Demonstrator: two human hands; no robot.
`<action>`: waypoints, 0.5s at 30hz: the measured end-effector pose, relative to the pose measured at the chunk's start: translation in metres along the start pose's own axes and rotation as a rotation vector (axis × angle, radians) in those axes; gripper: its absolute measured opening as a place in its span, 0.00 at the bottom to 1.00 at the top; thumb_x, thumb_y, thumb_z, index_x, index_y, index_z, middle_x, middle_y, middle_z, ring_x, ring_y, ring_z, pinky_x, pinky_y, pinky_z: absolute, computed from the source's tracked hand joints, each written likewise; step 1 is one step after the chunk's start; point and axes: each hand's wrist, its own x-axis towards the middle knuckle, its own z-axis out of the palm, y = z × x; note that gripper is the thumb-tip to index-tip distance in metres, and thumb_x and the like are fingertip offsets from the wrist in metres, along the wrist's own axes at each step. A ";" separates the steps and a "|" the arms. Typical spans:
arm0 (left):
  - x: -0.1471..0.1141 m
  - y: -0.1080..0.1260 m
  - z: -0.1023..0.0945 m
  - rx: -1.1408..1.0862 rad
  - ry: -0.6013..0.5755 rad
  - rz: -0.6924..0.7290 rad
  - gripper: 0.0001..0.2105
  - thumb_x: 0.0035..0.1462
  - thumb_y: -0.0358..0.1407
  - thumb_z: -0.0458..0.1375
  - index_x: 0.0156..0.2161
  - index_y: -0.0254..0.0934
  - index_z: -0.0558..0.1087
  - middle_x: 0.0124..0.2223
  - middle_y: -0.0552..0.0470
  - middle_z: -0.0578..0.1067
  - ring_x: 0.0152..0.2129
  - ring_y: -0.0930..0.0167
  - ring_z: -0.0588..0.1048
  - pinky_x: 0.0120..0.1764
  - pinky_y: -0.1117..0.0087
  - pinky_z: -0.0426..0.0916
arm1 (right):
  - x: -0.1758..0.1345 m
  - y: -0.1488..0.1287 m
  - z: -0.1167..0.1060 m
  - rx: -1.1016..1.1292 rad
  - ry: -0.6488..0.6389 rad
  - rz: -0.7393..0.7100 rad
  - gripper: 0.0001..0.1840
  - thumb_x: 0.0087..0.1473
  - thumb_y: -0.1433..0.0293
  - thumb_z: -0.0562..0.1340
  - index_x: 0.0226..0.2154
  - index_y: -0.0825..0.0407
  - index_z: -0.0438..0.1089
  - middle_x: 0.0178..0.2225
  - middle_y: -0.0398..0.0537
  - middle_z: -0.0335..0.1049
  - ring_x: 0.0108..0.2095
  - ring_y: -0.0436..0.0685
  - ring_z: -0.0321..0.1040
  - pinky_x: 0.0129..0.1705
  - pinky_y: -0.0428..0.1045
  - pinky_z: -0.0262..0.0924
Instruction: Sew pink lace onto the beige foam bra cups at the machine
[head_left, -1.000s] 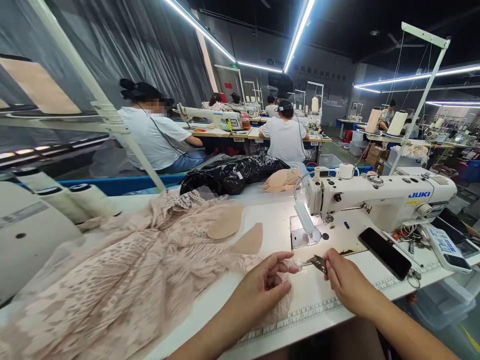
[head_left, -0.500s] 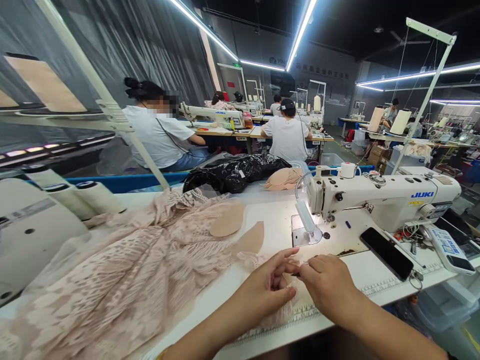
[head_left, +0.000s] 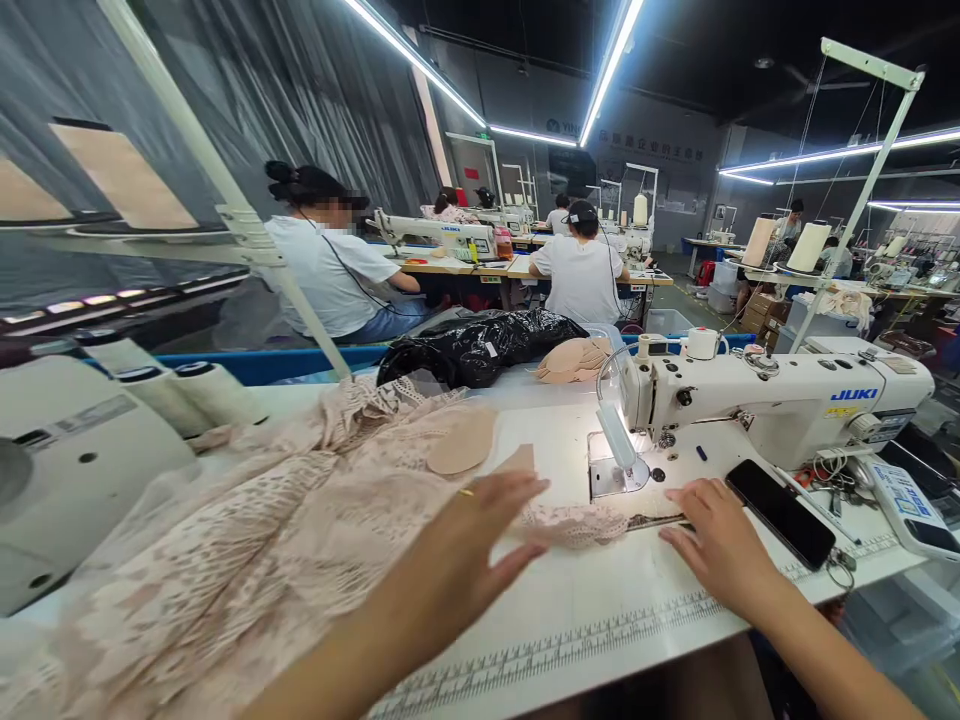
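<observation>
Pale pink lace fabric [head_left: 285, 520] spreads over the left part of the sewing table, and a narrow strip of it reaches right toward the machine. My left hand [head_left: 480, 535] hovers by this strip with fingers apart, holding nothing; it is slightly blurred. To the right, my right hand [head_left: 716, 530] has its fingers spread beside the strip's far end, also holding nothing. Two beige cut pieces, a rounded one [head_left: 463, 443] and a pointed one [head_left: 517, 460], lie beyond my left hand. The white sewing machine [head_left: 765, 395] stands behind my right hand, its lamp lit over the needle plate [head_left: 611, 477].
A black phone [head_left: 780, 512] lies right of my right hand, near keys [head_left: 841, 568] and a white device [head_left: 911, 505]. A ruler tape [head_left: 570, 645] runs along the front edge. Behind are a black plastic bag [head_left: 480, 345], stacked beige pieces [head_left: 574, 360] and seated co-workers [head_left: 581, 265].
My hands were close together on the lace in front of the machine. Now they have parted, left and right, and let go; the lace strip lies flat on the table. The view shifted slightly.
</observation>
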 end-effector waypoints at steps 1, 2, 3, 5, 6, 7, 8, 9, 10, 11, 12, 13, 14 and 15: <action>0.005 0.004 0.023 0.072 -0.082 0.061 0.18 0.54 0.45 0.70 0.50 0.46 0.83 0.59 0.42 0.81 0.60 0.45 0.72 0.64 0.49 0.61 | 0.004 -0.011 0.002 0.091 -0.015 -0.006 0.17 0.66 0.72 0.67 0.56 0.50 0.71 0.46 0.56 0.75 0.46 0.66 0.71 0.50 0.61 0.68; 0.009 0.008 0.042 0.111 -0.141 0.084 0.11 0.56 0.45 0.67 0.42 0.45 0.85 0.50 0.41 0.84 0.52 0.47 0.76 0.59 0.50 0.65 | 0.007 -0.021 0.004 0.186 -0.034 0.002 0.18 0.65 0.73 0.67 0.57 0.50 0.70 0.47 0.55 0.75 0.48 0.66 0.71 0.52 0.62 0.69; 0.013 0.012 0.055 0.125 -0.175 0.102 0.08 0.58 0.44 0.65 0.35 0.44 0.84 0.41 0.42 0.84 0.44 0.50 0.78 0.53 0.52 0.67 | 0.009 -0.030 0.006 0.283 -0.056 0.027 0.21 0.65 0.72 0.68 0.59 0.49 0.69 0.50 0.56 0.75 0.51 0.67 0.71 0.55 0.63 0.69; 0.018 0.023 0.066 0.114 -0.200 0.124 0.15 0.64 0.45 0.60 0.28 0.43 0.80 0.31 0.45 0.81 0.33 0.56 0.77 0.43 0.58 0.68 | 0.012 -0.044 0.008 0.490 -0.106 0.135 0.30 0.62 0.68 0.72 0.63 0.46 0.66 0.59 0.57 0.72 0.60 0.68 0.67 0.63 0.66 0.64; 0.018 0.029 0.065 0.074 -0.206 0.117 0.18 0.66 0.47 0.58 0.27 0.43 0.79 0.30 0.46 0.81 0.31 0.58 0.76 0.41 0.60 0.67 | 0.014 -0.048 0.009 0.609 -0.130 0.205 0.35 0.60 0.65 0.73 0.65 0.45 0.64 0.62 0.57 0.69 0.63 0.69 0.65 0.66 0.67 0.61; 0.017 0.036 0.061 0.004 -0.217 0.088 0.19 0.67 0.49 0.58 0.28 0.43 0.79 0.30 0.47 0.80 0.31 0.59 0.76 0.39 0.62 0.67 | 0.016 -0.052 0.010 0.743 -0.154 0.275 0.36 0.58 0.61 0.74 0.64 0.45 0.65 0.63 0.56 0.69 0.64 0.69 0.64 0.67 0.66 0.60; 0.014 0.041 0.056 -0.104 -0.227 0.029 0.19 0.66 0.51 0.59 0.29 0.42 0.80 0.31 0.49 0.80 0.31 0.61 0.75 0.38 0.64 0.67 | 0.018 -0.054 0.010 0.889 -0.172 0.340 0.34 0.58 0.57 0.74 0.62 0.45 0.67 0.60 0.55 0.72 0.61 0.68 0.67 0.65 0.65 0.61; 0.011 0.046 0.051 -0.252 -0.235 -0.060 0.19 0.64 0.54 0.62 0.30 0.42 0.80 0.30 0.50 0.79 0.31 0.62 0.74 0.37 0.65 0.67 | 0.022 -0.056 0.011 1.041 -0.178 0.395 0.30 0.58 0.53 0.74 0.57 0.46 0.70 0.55 0.53 0.75 0.57 0.66 0.70 0.61 0.62 0.64; 0.008 0.049 0.047 -0.425 -0.237 -0.172 0.20 0.60 0.56 0.66 0.29 0.41 0.80 0.29 0.52 0.77 0.30 0.64 0.72 0.36 0.67 0.67 | 0.025 -0.058 0.011 1.186 -0.166 0.438 0.27 0.57 0.49 0.73 0.51 0.47 0.71 0.48 0.50 0.76 0.51 0.64 0.72 0.55 0.59 0.67; 0.004 0.050 0.044 -0.604 -0.230 -0.287 0.21 0.54 0.56 0.70 0.28 0.40 0.80 0.29 0.53 0.75 0.29 0.66 0.70 0.35 0.68 0.66 | 0.029 -0.060 0.011 1.311 -0.137 0.473 0.26 0.57 0.46 0.72 0.45 0.47 0.71 0.41 0.47 0.75 0.44 0.61 0.72 0.50 0.55 0.68; 0.001 0.049 0.044 -0.765 -0.221 -0.389 0.21 0.49 0.56 0.74 0.28 0.39 0.79 0.29 0.54 0.74 0.29 0.67 0.69 0.35 0.69 0.67 | 0.033 -0.062 0.011 1.403 -0.103 0.504 0.27 0.55 0.44 0.73 0.40 0.48 0.70 0.36 0.44 0.73 0.39 0.58 0.70 0.45 0.52 0.67; -0.002 0.047 0.045 -0.897 -0.221 -0.478 0.22 0.44 0.55 0.77 0.27 0.38 0.79 0.29 0.54 0.73 0.30 0.68 0.69 0.35 0.70 0.68 | 0.036 -0.064 0.011 1.458 -0.074 0.527 0.28 0.53 0.43 0.73 0.37 0.48 0.69 0.34 0.42 0.70 0.36 0.56 0.68 0.42 0.50 0.65; -0.005 0.044 0.048 -0.994 -0.232 -0.544 0.23 0.42 0.55 0.78 0.28 0.38 0.79 0.30 0.54 0.73 0.30 0.68 0.70 0.37 0.69 0.70 | 0.039 -0.066 0.010 1.480 -0.060 0.540 0.29 0.51 0.42 0.74 0.36 0.48 0.69 0.31 0.40 0.68 0.34 0.55 0.66 0.40 0.49 0.64; -0.007 0.041 0.052 -1.050 -0.257 -0.579 0.23 0.42 0.56 0.78 0.30 0.38 0.80 0.31 0.53 0.75 0.31 0.67 0.71 0.39 0.67 0.72 | 0.041 -0.068 0.010 1.481 -0.068 0.539 0.30 0.50 0.43 0.75 0.34 0.48 0.68 0.30 0.39 0.66 0.33 0.54 0.64 0.39 0.48 0.62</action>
